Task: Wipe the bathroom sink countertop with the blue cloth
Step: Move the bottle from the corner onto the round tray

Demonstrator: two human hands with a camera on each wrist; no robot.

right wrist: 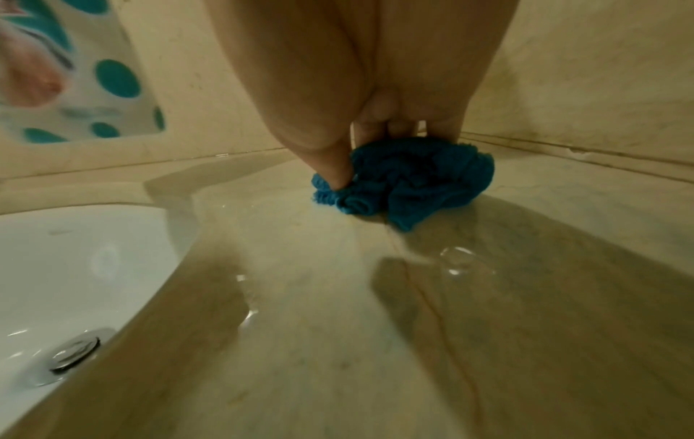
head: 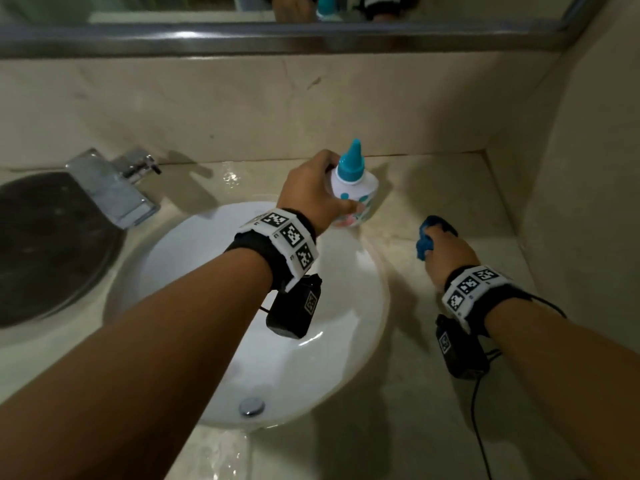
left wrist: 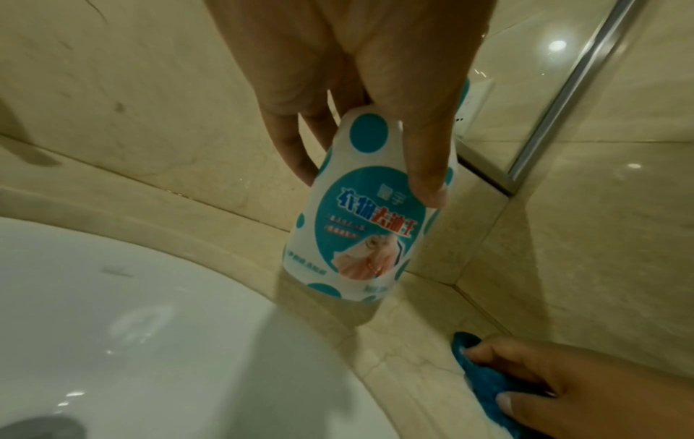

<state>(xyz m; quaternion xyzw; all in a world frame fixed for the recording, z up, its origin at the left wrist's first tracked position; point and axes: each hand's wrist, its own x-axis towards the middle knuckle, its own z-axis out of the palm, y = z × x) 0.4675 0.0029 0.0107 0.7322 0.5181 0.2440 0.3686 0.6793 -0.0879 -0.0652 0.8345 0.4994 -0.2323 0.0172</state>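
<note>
The blue cloth (head: 425, 243) (left wrist: 488, 386) (right wrist: 409, 181) is bunched up on the beige marble countertop (head: 450, 188) (left wrist: 424, 335) (right wrist: 338, 326) to the right of the basin. My right hand (head: 446, 251) (left wrist: 563, 383) (right wrist: 375, 89) grips it and presses it onto the stone. My left hand (head: 311, 192) (left wrist: 356, 89) holds a white bottle (head: 353, 192) (left wrist: 360, 225) (right wrist: 75, 74) with teal dots and a teal cap, its base just above the counter behind the basin's right rim.
The white sink basin (head: 332, 306) (left wrist: 112, 326) (right wrist: 75, 252) with a chrome drain (head: 251, 406) lies between my arms. A chrome faucet (head: 114, 185) stands at the back left. Water pools on the counter (right wrist: 462, 261). Marble walls close the back and right; a mirror edge (head: 277, 32) runs above.
</note>
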